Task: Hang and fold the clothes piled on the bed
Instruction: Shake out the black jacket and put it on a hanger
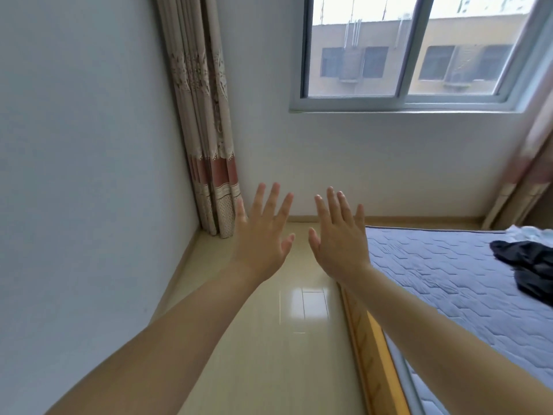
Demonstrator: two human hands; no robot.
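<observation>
Left hand, right hand raised over floor, fingers spread wide, grip on nothing. Dark clothes piled on bed, near right edge, well apart from hands.

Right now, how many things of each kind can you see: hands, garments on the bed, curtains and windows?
Hands: 2, left hand and right hand, both empty
Garments: 2, dark garment and pale garment
Curtains: 2, patterned curtain and pink curtain
Window: 1
Total: 7

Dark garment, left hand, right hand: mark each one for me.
Dark garment (529, 265): head view, middle of the crumpled cloth on the mattress.
Left hand (263, 238): head view, back of the hand.
Right hand (339, 244): head view, back of the hand.
</observation>
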